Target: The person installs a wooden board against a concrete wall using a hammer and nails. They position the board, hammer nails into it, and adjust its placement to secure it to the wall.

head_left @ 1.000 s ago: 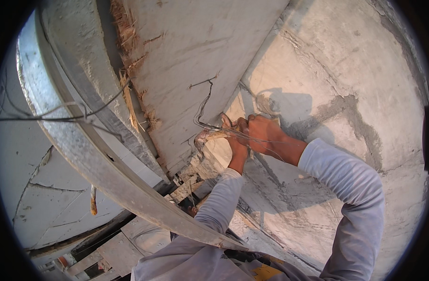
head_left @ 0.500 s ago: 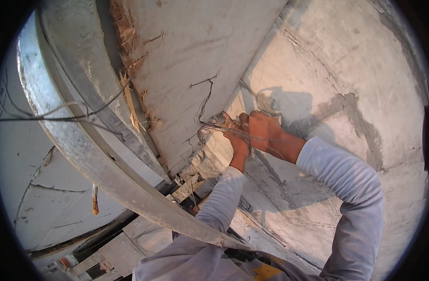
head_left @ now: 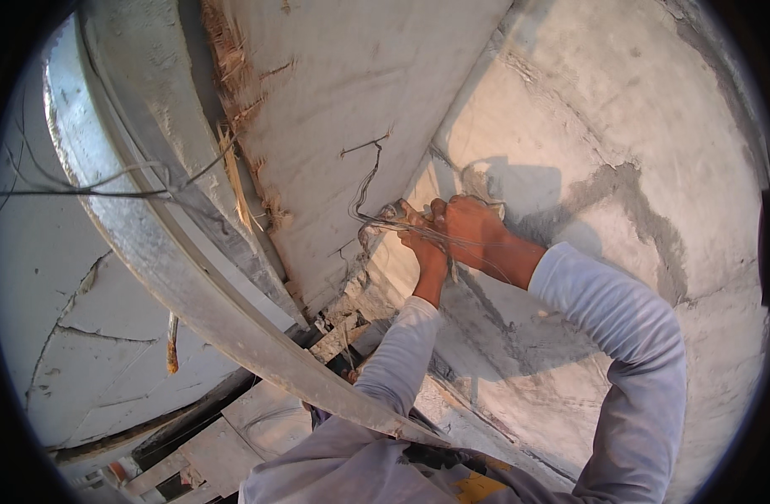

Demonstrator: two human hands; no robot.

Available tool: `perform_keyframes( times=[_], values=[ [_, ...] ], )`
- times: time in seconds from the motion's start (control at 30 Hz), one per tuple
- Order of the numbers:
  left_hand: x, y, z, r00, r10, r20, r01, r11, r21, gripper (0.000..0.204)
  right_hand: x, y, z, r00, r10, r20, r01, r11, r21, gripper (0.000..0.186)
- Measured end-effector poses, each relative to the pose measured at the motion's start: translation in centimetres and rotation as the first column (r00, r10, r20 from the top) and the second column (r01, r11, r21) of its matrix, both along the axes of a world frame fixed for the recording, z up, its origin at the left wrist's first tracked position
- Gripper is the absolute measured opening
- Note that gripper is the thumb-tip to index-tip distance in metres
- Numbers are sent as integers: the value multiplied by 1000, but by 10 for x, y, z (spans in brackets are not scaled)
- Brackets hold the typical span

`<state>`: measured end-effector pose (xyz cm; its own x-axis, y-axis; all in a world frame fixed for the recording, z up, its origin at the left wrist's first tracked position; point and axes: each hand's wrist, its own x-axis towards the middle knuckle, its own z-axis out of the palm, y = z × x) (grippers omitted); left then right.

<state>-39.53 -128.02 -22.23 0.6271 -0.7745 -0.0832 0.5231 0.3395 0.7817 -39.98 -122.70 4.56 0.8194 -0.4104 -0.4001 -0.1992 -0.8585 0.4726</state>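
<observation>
A bundle of thin steel wires (head_left: 360,193) hangs from a small hole in the wall panel and bends toward my hands. My left hand (head_left: 423,245) is closed on the bundle by the corner of the two concrete surfaces. Close against it, my right hand (head_left: 477,232) is curled with its thumb side by the left fingertips. Loose wire ends trail across both hands toward the right wrist. What the right fingers grip is hidden behind the hand.
A long curved-looking metal beam (head_left: 170,269) crosses on the left, close to my left arm. Dark wires (head_left: 82,193) stick out across it. Splintered wood (head_left: 233,181) edges the panel (head_left: 334,76). Rough concrete (head_left: 586,336) with dark damp patches lies on the right.
The beam and the dark wires on the left have shifted slightly to the right in view. My hands stay at the wire bundle, with only a slight shift of the right hand.
</observation>
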Motion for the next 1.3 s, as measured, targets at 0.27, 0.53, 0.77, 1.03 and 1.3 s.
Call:
perform_keyframes(
  times=[0.27, 0.53, 0.77, 1.03, 1.3],
  values=[
    [9, 24, 22, 942, 26, 336, -74, 989, 131, 57, -1, 2, 1, 994, 12, 110, -16, 999, 36, 24],
    [-15, 82, 21, 978, 162, 132, -192, 945, 266, 58, -6, 0, 3, 977, 70, 203, -77, 997, 28, 31],
    [-18, 142, -23, 962, -54, -269, 128, 955, 268, 47, -2, 8, 4, 994, 2, 106, -6, 999, 37, 39],
    [-15, 167, -102, 921, -58, -385, 268, 813, 517, 26, 9, 16, 10, 995, -97, 28, 96, 994, 49, 46],
    [-7, 197, -74, 937, -112, -331, 218, 927, 304, 21, -2, 5, 2, 992, 73, 103, -69, 997, -47, 41]
  ],
)
